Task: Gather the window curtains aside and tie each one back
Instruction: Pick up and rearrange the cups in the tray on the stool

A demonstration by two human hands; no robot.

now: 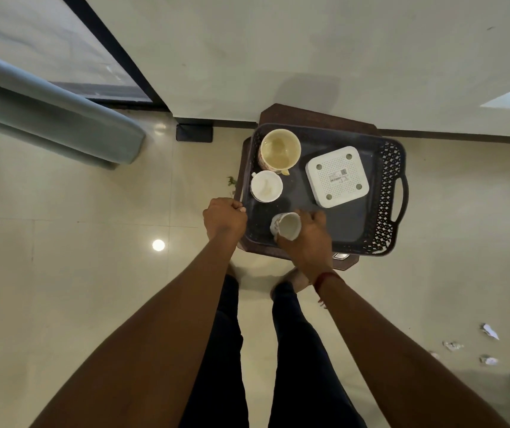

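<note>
At the tray's near edge, the right hand (307, 239) grips a small cup (287, 228), thumb on its near side and fingers curled round the far side. The cup is tilted, its mouth turned toward the camera and its inside pale. The left hand (223, 217) is closed in a fist on the left rim of the tray (385, 211), fingers curled round the edge.

Along the tray's left side stands a white cup (266, 186), and just beyond it, in the far left corner, a large cream mug (280, 148) with a stained inside; the two nearly touch. Toward the tray's right side lies a flat white box (337, 176) with rounded corners and a label, apart from all three cups. The dark tray has lattice walls and a loop handle on its right end, and it rests on a brown stool (315, 117) against the wall.

Both hands are well apart from the grey-blue curtain (56, 118), which hangs in thick folds by the window (47, 41) at the far left, its hem near the floor. Crumpled paper scraps (453, 345) lie on the floor to the right.
</note>
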